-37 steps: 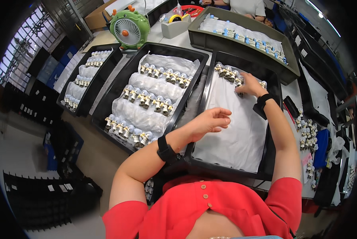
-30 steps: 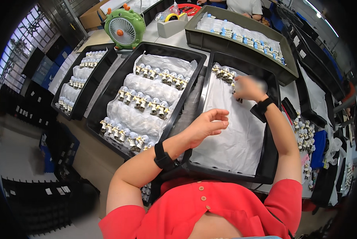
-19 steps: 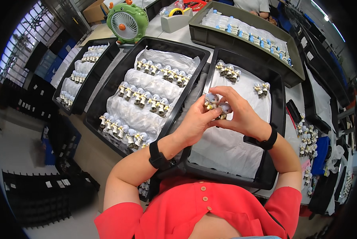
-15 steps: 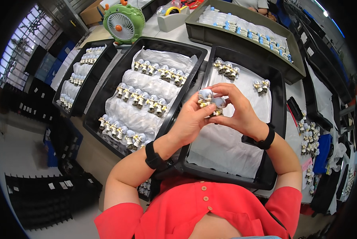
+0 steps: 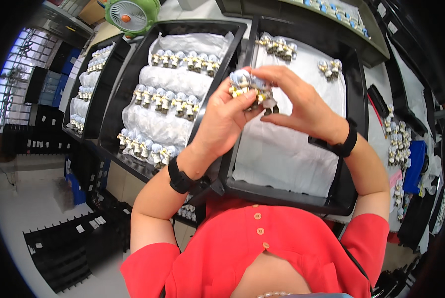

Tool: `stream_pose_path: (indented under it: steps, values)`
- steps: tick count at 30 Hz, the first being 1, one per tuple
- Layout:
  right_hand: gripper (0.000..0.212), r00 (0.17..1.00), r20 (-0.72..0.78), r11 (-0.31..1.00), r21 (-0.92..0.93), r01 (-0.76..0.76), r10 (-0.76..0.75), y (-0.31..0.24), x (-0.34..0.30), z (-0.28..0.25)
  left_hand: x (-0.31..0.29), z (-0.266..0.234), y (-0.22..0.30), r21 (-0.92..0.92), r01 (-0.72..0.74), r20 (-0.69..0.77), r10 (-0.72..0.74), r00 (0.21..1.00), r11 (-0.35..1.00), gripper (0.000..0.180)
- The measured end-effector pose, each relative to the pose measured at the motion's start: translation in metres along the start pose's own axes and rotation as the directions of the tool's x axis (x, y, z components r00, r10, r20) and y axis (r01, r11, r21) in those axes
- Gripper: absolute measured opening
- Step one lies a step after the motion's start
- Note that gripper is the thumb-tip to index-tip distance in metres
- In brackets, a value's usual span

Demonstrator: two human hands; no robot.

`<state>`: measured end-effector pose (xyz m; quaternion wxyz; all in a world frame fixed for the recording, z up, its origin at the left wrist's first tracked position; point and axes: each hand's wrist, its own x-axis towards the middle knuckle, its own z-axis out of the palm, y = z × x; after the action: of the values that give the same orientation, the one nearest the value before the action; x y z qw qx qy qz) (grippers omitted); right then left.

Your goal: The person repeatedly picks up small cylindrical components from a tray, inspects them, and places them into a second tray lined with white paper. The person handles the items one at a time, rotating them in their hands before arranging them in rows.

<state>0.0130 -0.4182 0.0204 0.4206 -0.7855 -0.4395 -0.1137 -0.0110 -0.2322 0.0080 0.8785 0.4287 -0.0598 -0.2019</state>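
Observation:
Small chibi-style figurines [image 5: 241, 82] with pale blue-grey hair, white-and-yellow clothes and dark bases are bunched between my hands, above the right-hand black tray [image 5: 287, 196]. My left hand [image 5: 216, 121] is closed on them, its thumb pressed across their fronts. Curved around the right side of the bunch, my right hand [image 5: 309, 102] has its fingers at the top of a figurine and its thumb near the feet. The fingers partly hide the bunch, so its exact number is unclear. In that lined tray, a group of figurines [image 5: 278, 48] stands far left and a pair [image 5: 329, 69] far right.
Left of my arms, a black tray [image 5: 182, 27] holds rows of figurines between white padding; a narrower one [image 5: 90, 116] lies beyond. A green fan [image 5: 128, 17] and an olive bin [image 5: 302, 17] stand behind. Loose figurines [image 5: 397, 141] lie at right, near a blue object [image 5: 417, 159].
The view has shifted, so the trays sit higher in the picture. My hands have moved slightly left relative to the tray, and the right thumb and fingers have spread further apart around the figurines.

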Motion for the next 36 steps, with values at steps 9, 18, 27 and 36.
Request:
stream_pose_path:
  steps: [9, 18, 27, 36]
  values:
    - [0.071, 0.988, -0.142, 0.997, -0.039, -0.068, 0.062, 0.002, 0.000, -0.003, 0.003, -0.002, 0.008, -0.009, -0.099, -0.088, 0.097, 0.991, 0.995, 0.050]
    - [0.067, 0.964, -0.215, 0.988, 0.017, -0.156, 0.156, 0.008, -0.005, -0.003, 0.001, -0.002, 0.011, 0.064, -0.065, -0.058, 0.068, 0.996, 0.996, 0.052]
    - [0.068, 0.973, -0.172, 0.988, 0.042, -0.150, 0.155, 0.004, -0.004, -0.001, 0.000, -0.003, 0.003, 0.080, -0.014, -0.048, 0.018, 0.999, 0.997, 0.054]
    - [0.070, 0.979, -0.140, 0.988, 0.042, -0.147, 0.151, 0.004, -0.003, 0.000, -0.003, 0.006, 0.009, 0.128, 0.012, -0.023, -0.009, 1.000, 0.992, 0.065]
